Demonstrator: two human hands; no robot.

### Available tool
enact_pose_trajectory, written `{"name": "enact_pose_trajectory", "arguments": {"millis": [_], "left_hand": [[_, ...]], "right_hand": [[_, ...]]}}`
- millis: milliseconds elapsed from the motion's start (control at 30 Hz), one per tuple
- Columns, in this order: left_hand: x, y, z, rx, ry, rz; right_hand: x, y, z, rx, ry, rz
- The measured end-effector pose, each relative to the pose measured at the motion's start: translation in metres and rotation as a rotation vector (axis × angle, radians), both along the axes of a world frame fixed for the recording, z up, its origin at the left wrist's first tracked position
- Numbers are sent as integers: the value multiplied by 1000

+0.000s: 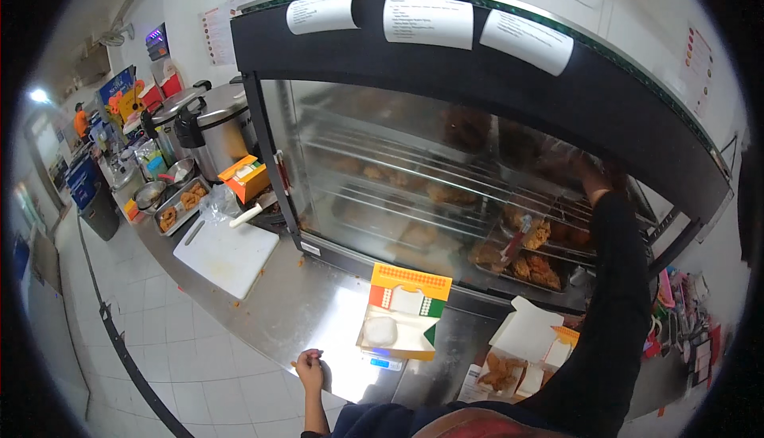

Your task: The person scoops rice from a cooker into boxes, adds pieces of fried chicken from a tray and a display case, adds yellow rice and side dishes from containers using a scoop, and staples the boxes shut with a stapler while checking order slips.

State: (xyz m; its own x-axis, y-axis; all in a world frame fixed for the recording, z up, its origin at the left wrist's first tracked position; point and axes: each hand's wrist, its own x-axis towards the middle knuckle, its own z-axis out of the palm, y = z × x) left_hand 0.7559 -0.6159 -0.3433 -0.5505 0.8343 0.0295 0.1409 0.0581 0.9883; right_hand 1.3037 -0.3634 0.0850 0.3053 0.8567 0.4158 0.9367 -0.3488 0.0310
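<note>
My right hand [578,168] reaches through the open right side of a glass food warmer [382,193], at the upper rack. Its fingers are blurred, and I cannot make out what it holds. Over the counter's front edge hangs my left hand [309,367], fingers curled; whether something small is in them is unclear. Right of that hand, an open yellow, orange and green carton [412,283] sits on a digital scale [385,364]. Inside it lies a white wrapped lump [380,332]. A second open carton [528,324] beside my right sleeve contains fried chicken pieces [500,371].
Trays of fried chicken [537,271] and tongs [516,238] are in the warmer. Leftward on the steel counter [298,301] are a white cutting board [230,256], a knife [246,215], a tray of fried rings [182,205] and large cookers [221,122]. A person [81,120] stands far back.
</note>
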Motion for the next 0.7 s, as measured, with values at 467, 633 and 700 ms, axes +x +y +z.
{"name": "enact_pose_trajectory", "arguments": {"millis": [467, 633, 700], "left_hand": [[-15, 2, 7, -26, 97, -42], [-15, 0, 5, -37, 100, -52], [-17, 2, 8, 10, 163, -66]], "right_hand": [[-2, 32, 2, 36, 24, 33], [-5, 29, 1, 60, 23, 45], [-7, 28, -1, 63, 23, 54]]}}
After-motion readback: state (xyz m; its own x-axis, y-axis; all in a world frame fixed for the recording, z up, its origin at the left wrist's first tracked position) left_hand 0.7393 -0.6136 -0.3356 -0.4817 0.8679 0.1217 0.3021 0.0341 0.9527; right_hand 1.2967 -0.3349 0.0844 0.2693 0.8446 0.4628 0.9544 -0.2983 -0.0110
